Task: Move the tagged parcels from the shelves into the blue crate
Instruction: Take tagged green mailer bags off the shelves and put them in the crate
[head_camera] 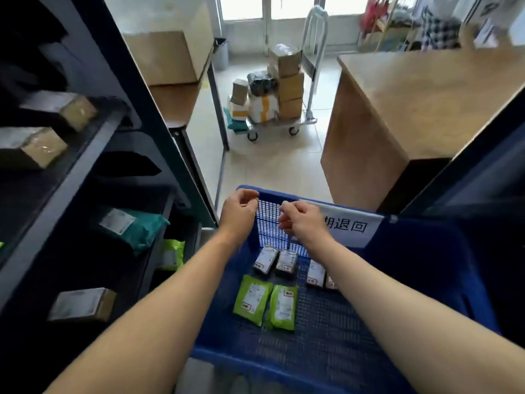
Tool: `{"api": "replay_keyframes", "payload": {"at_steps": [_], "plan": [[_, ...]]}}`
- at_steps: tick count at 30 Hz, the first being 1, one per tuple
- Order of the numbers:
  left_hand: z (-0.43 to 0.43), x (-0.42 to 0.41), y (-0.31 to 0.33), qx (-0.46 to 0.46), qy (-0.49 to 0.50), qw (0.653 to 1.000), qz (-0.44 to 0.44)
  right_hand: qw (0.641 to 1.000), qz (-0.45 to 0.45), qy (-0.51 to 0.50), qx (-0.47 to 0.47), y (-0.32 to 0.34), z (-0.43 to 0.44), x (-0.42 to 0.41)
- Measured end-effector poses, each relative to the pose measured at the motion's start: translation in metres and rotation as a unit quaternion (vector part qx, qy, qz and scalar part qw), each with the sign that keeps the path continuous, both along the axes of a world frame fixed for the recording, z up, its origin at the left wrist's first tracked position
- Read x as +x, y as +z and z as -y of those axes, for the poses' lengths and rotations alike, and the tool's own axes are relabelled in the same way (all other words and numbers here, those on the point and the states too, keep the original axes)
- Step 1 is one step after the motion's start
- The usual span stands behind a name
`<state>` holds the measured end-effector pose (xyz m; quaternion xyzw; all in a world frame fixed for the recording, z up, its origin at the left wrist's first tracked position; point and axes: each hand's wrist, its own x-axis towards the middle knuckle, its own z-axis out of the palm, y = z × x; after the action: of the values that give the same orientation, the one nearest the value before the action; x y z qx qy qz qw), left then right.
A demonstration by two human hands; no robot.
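Parcels, two green [252, 298] and several dark [266, 261], lie in the blue crate [426, 268] at lower centre. Left hand [238, 213] and right hand [304, 223] hover above its far wall, fingers loosely curled, holding nothing visible.

One view only, from the head, wide-angle, looking forward and steeply down. Both forearms reach out from the bottom edge over the blue crate [420, 268], which sits close below the lens. Shelves [93, 155] crowd the left side, near. Ahead, the floor runs to a loaded trolley [279, 120], softened, perhaps by motion blur.
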<state>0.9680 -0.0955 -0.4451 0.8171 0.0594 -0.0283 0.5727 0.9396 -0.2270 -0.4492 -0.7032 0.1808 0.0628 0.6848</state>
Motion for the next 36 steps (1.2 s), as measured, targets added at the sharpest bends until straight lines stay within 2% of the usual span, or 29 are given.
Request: {"api": "replay_keyframes", "payload": {"at_steps": [9, 16, 22, 29, 33, 36], "plan": [[-0.052, -0.091, 0.228, -0.046, 0.118, 0.977, 0.169, 0.981, 0.169, 0.084, 0.044, 0.224, -0.055, -0.06], [-0.101, -0.193, 0.325, -0.053, 0.162, 0.945, 0.28, 0.942, 0.269, 0.164, 0.114, 0.312, -0.11, -0.138], [-0.149, -0.288, 0.347, -0.025, 0.194, 0.926, 0.324, 0.92, 0.292, 0.217, 0.146, 0.328, -0.172, -0.214], [-0.225, -0.418, 0.345, 0.019, 0.304, 0.897, 0.32, 0.889, 0.258, 0.329, 0.186, 0.327, -0.258, -0.311], [-0.25, -0.495, 0.345, 0.047, 0.369, 0.872, 0.318, 0.848, 0.25, 0.417, 0.21, 0.326, -0.303, -0.37], [-0.255, -0.551, 0.35, 0.102, 0.413, 0.851, 0.308, 0.797, 0.248, 0.498, 0.235, 0.329, -0.33, -0.417]]}}
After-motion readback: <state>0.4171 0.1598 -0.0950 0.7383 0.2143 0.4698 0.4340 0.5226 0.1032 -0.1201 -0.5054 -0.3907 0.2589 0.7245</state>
